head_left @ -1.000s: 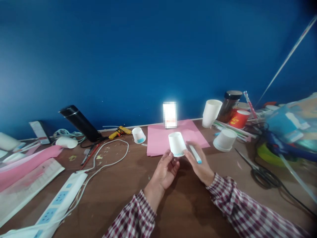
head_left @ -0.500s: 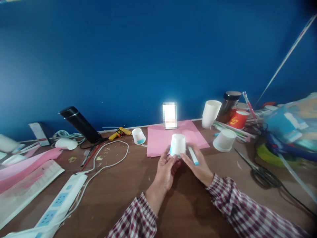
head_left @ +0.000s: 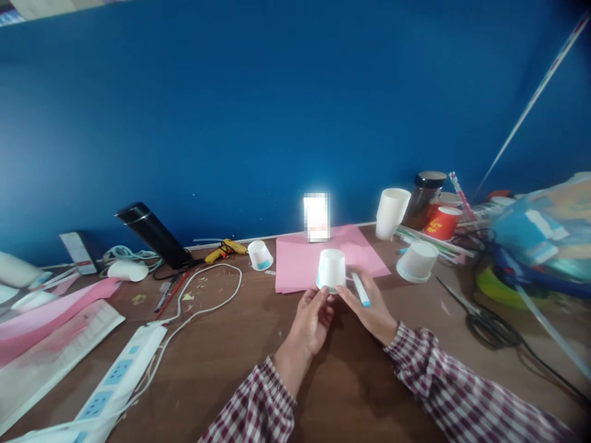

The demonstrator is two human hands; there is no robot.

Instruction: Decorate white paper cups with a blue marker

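Observation:
An upside-down white paper cup (head_left: 332, 268) with light blue colouring on its left side is between my hands. The fingers of my left hand (head_left: 308, 325) close around its lower left edge. My right hand (head_left: 377, 315) has a white marker (head_left: 361, 289) with a light blue end tucked along its fingers. The thumb of that hand rests at the cup's lower right rim. Behind the cup lie pink paper sheets (head_left: 295, 264). Another upturned cup (head_left: 259, 255) with a blue band stands to their left.
A stack of white cups (head_left: 390, 215) and an upturned cup (head_left: 418, 261) stand at right, near scissors (head_left: 489, 325). On the left are a power strip (head_left: 117, 375), a looping white cable (head_left: 240, 283), a yellow glue gun (head_left: 226, 249) and a black flask (head_left: 154, 237). A bright blurred screen (head_left: 317, 216) stands behind.
My view has tilted slightly, so the things on the left appear a little further right and lower. Both hands keep almost the same hold on the cup and marker.

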